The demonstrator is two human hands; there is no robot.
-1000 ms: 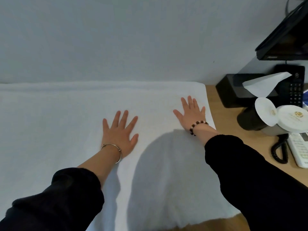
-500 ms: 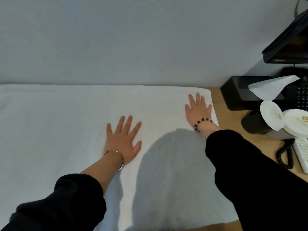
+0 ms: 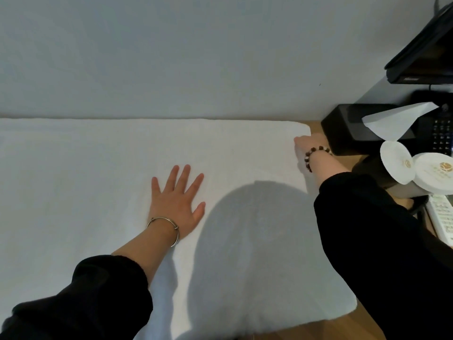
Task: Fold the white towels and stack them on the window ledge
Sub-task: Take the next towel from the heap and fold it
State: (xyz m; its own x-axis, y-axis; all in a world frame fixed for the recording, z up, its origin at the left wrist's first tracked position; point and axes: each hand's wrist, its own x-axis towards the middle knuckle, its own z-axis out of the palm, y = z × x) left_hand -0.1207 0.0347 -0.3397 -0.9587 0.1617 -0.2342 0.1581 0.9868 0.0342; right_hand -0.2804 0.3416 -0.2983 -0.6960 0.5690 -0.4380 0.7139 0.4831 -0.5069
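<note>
well, a plain grey wall (image 3: 171, 57) fills the top half of the view. below it the white towel (image 3: 73, 180) lies spread flat over a wooden table (image 3: 331, 331), its far edge along the wall and its left part running out of view; a rounded shadow falls on its near middle. black sleeves reach in from the bottom corners, the right sleeve (image 3: 380, 241) the bulkier, the left sleeve (image 3: 85, 303) pushed up the forearm. at the upper right hangs a dark monitor (image 3: 424, 55), and under it a black tissue box (image 3: 343, 128) with a white tissue (image 3: 397, 121) sticking up. beside the box stand two cups capped with white paper lids (image 3: 397, 165), and a white telephone (image 3: 441, 217) sits at the right edge. the left hand (image 3: 176, 200) rests palm down on the middle of the towel, fingers straight and spread. the right hand (image 3: 310, 146) sits at the towel's right edge near the far corner, just beside the tissue box; its fingers are tucked out of sight, so whether they grip the cloth cannot be told. a metal bangle (image 3: 164, 227) circles the left wrist, a bead bracelet (image 3: 313, 153) the right.
</note>
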